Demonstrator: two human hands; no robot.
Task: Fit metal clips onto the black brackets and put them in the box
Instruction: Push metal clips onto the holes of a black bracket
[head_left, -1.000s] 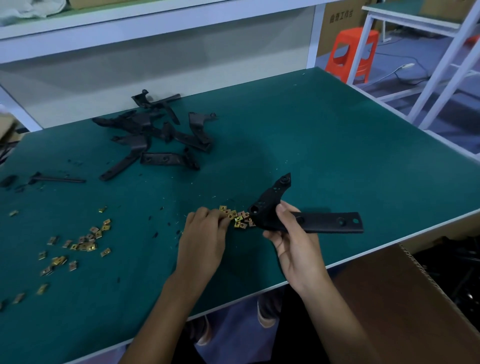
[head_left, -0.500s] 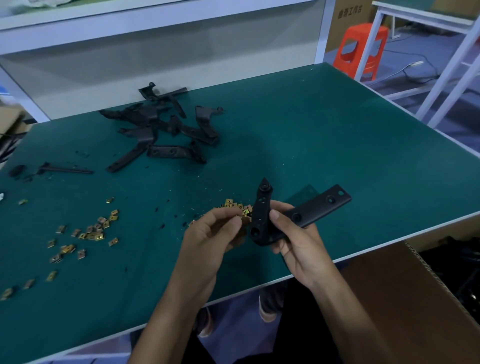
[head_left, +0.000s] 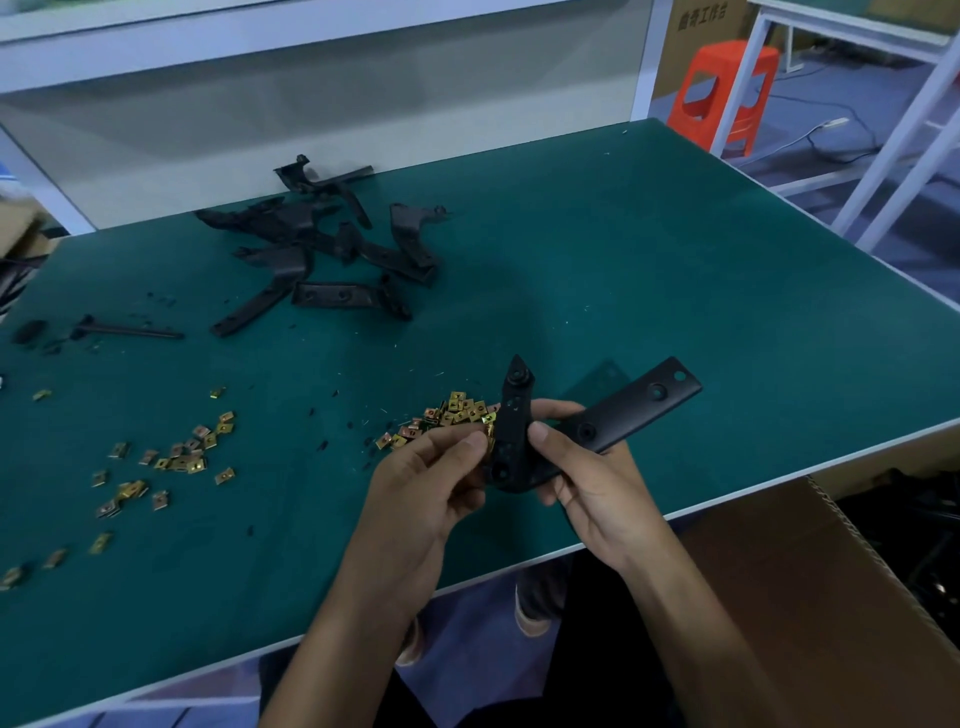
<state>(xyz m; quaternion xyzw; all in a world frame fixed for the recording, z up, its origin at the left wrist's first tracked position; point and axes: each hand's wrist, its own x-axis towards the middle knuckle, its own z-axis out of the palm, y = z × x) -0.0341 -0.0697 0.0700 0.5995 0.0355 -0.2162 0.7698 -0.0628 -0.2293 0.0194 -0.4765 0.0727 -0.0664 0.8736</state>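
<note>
My right hand (head_left: 592, 483) grips a black L-shaped bracket (head_left: 618, 415) just above the green table's near edge, thumb on its bend. My left hand (head_left: 431, 478) pinches a small gold metal clip (head_left: 489, 435) against the bracket's short arm. A heap of gold clips (head_left: 452, 413) lies on the table right behind my left fingers. More clips (head_left: 176, 460) are scattered at the left. A pile of black brackets (head_left: 322, 244) lies at the back left. The cardboard box (head_left: 841, 587) stands below the table's edge at the right.
The green table (head_left: 623, 270) carries a thin black rod (head_left: 130, 330) and small black bits at the far left. An orange stool (head_left: 727, 88) and white frame legs (head_left: 904, 145) stand beyond the right edge. A white shelf (head_left: 260, 31) runs along the back.
My left hand picked a clip from the heap and brought it to the bracket. My right hand lifted the bracket off the table and tilted it.
</note>
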